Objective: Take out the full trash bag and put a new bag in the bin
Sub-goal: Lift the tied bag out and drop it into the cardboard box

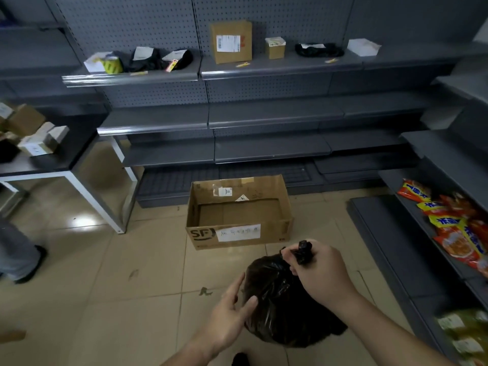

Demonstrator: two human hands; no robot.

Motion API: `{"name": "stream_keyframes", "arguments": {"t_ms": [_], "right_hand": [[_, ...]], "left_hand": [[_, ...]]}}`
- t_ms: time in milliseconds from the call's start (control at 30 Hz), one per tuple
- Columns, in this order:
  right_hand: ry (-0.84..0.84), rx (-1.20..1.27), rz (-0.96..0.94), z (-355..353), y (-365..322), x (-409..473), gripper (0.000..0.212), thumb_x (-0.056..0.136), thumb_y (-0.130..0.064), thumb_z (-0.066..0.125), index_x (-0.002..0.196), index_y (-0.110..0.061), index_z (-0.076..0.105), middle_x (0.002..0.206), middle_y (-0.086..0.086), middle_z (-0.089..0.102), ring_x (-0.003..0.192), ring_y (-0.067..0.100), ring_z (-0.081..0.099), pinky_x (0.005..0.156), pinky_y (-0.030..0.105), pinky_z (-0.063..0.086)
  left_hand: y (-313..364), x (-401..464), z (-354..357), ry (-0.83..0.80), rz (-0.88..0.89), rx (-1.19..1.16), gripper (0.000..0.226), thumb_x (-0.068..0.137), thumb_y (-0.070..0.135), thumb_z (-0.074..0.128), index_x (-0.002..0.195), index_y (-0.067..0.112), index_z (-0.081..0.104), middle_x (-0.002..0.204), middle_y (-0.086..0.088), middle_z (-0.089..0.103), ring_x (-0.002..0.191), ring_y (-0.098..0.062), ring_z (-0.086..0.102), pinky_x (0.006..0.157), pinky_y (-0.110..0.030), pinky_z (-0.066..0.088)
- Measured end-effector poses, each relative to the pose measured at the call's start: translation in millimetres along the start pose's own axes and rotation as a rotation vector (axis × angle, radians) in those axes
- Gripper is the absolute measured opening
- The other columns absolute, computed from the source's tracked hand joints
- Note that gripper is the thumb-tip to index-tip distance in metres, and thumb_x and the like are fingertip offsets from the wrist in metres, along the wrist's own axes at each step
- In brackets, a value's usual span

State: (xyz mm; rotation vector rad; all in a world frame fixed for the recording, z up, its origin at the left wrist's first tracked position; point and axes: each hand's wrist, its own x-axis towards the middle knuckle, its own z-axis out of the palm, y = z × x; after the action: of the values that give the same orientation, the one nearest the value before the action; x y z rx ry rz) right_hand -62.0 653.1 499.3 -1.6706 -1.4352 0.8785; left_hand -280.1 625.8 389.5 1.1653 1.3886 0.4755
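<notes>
A full black trash bag (280, 302) hangs low in the middle of the view, above the tiled floor. My right hand (319, 273) is shut on the bag's twisted neck, whose knotted end sticks up above my fingers. My left hand (232, 315) is beside the bag on its left, fingers spread, fingertips touching or nearly touching the plastic. An open, empty cardboard box (239, 237) marked SF with a white handwritten label stands on the floor just beyond the bag. No bin other than this box is in view.
Grey metal shelving (264, 120) lines the back wall, with parcels (231, 40) on its upper shelf. A right-hand shelf holds orange snack packets (454, 233). A table (63, 159) with small boxes stands at the left, and another person's leg (18, 257) is at the left edge.
</notes>
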Motion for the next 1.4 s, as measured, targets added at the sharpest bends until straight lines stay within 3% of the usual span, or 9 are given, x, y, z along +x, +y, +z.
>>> {"name": "stream_keyframes", "arguments": {"t_ms": [167,300,500,767,900,1067,1200,1300,1400], "right_hand": [[0.011,-0.029,-0.057,25.2,-27.6,92.7,0.014,0.085,-0.019,0.074,0.071,-0.020,0.074,0.067,-0.005,0.069,0.066,0.004,0.066,0.066,0.025,0.054],[-0.004,-0.048,-0.107,43.6,-42.2,166.8,0.016,0.085,-0.017,0.074,0.072,-0.026,0.075,0.068,-0.011,0.068,0.070,0.000,0.066,0.065,0.013,0.048],[-0.073,-0.030,-0.126,77.0,-45.3,286.9,0.013,0.087,-0.021,0.074,0.075,-0.027,0.076,0.070,-0.014,0.067,0.072,-0.002,0.066,0.065,0.009,0.046],[-0.188,-0.011,-0.058,122.1,-19.3,438.3,0.013,0.086,-0.030,0.071,0.076,-0.022,0.074,0.071,-0.007,0.070,0.073,0.007,0.067,0.076,0.038,0.059],[-0.235,-0.058,-0.006,146.4,2.5,492.1,0.015,0.087,-0.032,0.069,0.075,-0.024,0.072,0.069,-0.010,0.068,0.072,0.004,0.065,0.076,0.037,0.058],[-0.270,-0.145,0.038,190.9,48.7,555.9,0.015,0.083,-0.025,0.066,0.068,-0.028,0.069,0.075,-0.009,0.068,0.077,0.002,0.064,0.073,0.025,0.052],[-0.224,-0.248,0.023,237.3,108.7,608.2,0.022,0.079,-0.008,0.067,0.070,-0.028,0.070,0.078,-0.010,0.066,0.082,0.003,0.060,0.069,0.008,0.043],[-0.220,-0.294,0.010,276.7,166.1,641.1,0.023,0.081,-0.007,0.071,0.069,-0.027,0.072,0.079,-0.011,0.066,0.085,0.001,0.058,0.071,0.002,0.039],[-0.253,-0.263,0.041,317.3,231.3,664.8,0.023,0.082,-0.005,0.073,0.074,-0.026,0.076,0.080,-0.015,0.065,0.084,0.001,0.061,0.074,0.007,0.043]], "left_hand": [[48.8,78.2,-59.2,-0.026,0.078,-0.036,0.060,0.069,0.078,0.064,0.119,0.079,0.032,0.130,0.039,0.046,0.117,0.007,0.045,0.097,-0.013,0.041],[78.1,137.9,-96.3,-0.019,0.094,-0.098,0.083,0.075,0.066,0.068,0.146,0.055,0.027,0.148,0.012,0.047,0.131,-0.009,0.049,0.111,-0.037,0.042],[104.7,236.7,-143.0,0.023,0.075,-0.102,0.106,0.062,0.080,0.067,0.152,0.047,0.020,0.153,0.006,0.041,0.134,-0.012,0.046,0.111,-0.035,0.039],[121.9,373.8,-177.3,0.087,-0.006,-0.172,0.086,0.082,0.053,0.066,0.153,0.041,0.020,0.146,0.000,0.051,0.117,-0.004,0.056,0.082,-0.008,0.048],[125.1,431.7,-193.5,0.110,-0.075,-0.192,0.097,0.073,0.065,0.066,0.154,0.039,0.018,0.146,0.004,0.047,0.123,-0.011,0.050,0.097,-0.028,0.040],[100.1,522.7,-208.5,0.095,-0.101,-0.177,0.100,0.065,0.073,0.066,0.151,0.045,0.023,0.129,0.024,0.055,0.108,0.007,0.057,0.085,-0.012,0.044],[56.0,606.5,-211.4,0.057,-0.130,-0.164,0.059,0.069,0.071,0.068,0.117,0.082,0.034,0.104,0.046,0.063,0.100,0.020,0.059,0.070,-0.001,0.048],[11.0,668.9,-207.3,0.014,-0.159,-0.205,0.059,0.080,0.057,0.069,0.125,0.076,0.035,0.106,0.046,0.062,0.102,0.016,0.061,0.073,-0.004,0.049],[-46.6,730.4,-196.9,-0.004,-0.179,-0.224,0.068,0.091,0.036,0.066,0.149,0.042,0.031,0.107,0.044,0.064,0.104,0.016,0.061,0.075,-0.004,0.049]]}}
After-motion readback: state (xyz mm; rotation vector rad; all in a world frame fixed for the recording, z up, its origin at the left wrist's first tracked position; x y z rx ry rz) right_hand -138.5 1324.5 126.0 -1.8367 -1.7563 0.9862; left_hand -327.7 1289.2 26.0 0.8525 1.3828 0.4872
